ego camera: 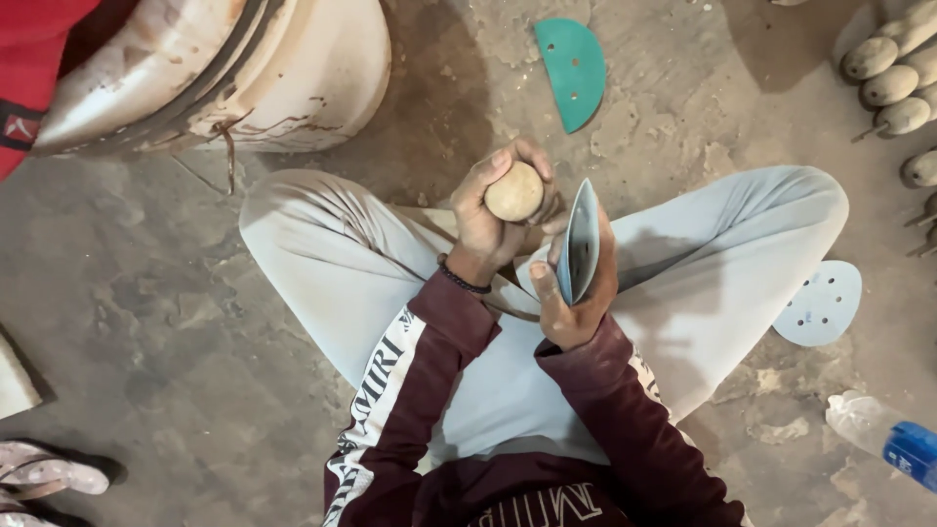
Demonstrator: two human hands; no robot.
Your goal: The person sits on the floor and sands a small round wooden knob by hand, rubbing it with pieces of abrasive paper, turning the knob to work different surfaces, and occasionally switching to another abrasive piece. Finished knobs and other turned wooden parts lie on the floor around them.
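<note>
Two hands work at lap level, person seated cross-legged on a dusty concrete floor [176, 322]. Left hand [493, 210] is closed around a round wooden piece [514, 191], fingers wrapped over its far side and thumb on the near side, with the pale rounded end poking out between fingertips and thumb. Right hand [576, 293] is closed on a folded sanding disc [578, 242], thumb on the near face, fingers behind it, and the disc edge stands upright just beside the left fingertips. Disc and wood look close, possibly touching; contact cannot be told for sure.

Judgement on doing this step well: the wood likely needs turning bit by bit inside the left fingers so each patch of the rounded end meets the abrasive. The fold probably works best curved to the surface, pressed with the pads rather than the bare edge. Light, even strokes away from the left fingertips would spare the knuckles. The grip on the wood looks firm enough.

Around the hands: a green half disc [572, 68] lies on the floor well beyond the left fingers. A grey perforated disc [822, 303] lies right of the right fingers, past the knee. More rounded wooden pieces [893, 83] sit far right. A stained white bucket [244, 68] lies on its side, far left. A plastic bottle [893, 439] is near the lower right corner.
</note>
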